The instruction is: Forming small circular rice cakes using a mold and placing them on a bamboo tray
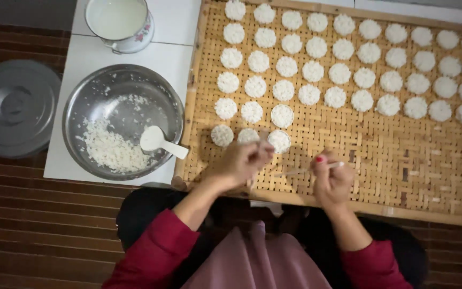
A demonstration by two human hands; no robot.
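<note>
A woven bamboo tray (402,160) carries several rows of round white rice cakes (312,71). My left hand (241,160) hovers over the tray's near left part, fingers pinched together just below the nearest cake (279,141); what it grips is hidden. My right hand (331,179) is closed around a thin pale stick or spoon handle (306,170) that points left toward my left hand. Both sleeves are red.
A steel bowl (89,99) with loose cooked rice (112,150) and a white spoon (159,141) sits left of the tray on a white tiled surface. A white pot of milky liquid (118,21) stands behind it. A grey round lid (13,107) lies on the wooden slats at far left.
</note>
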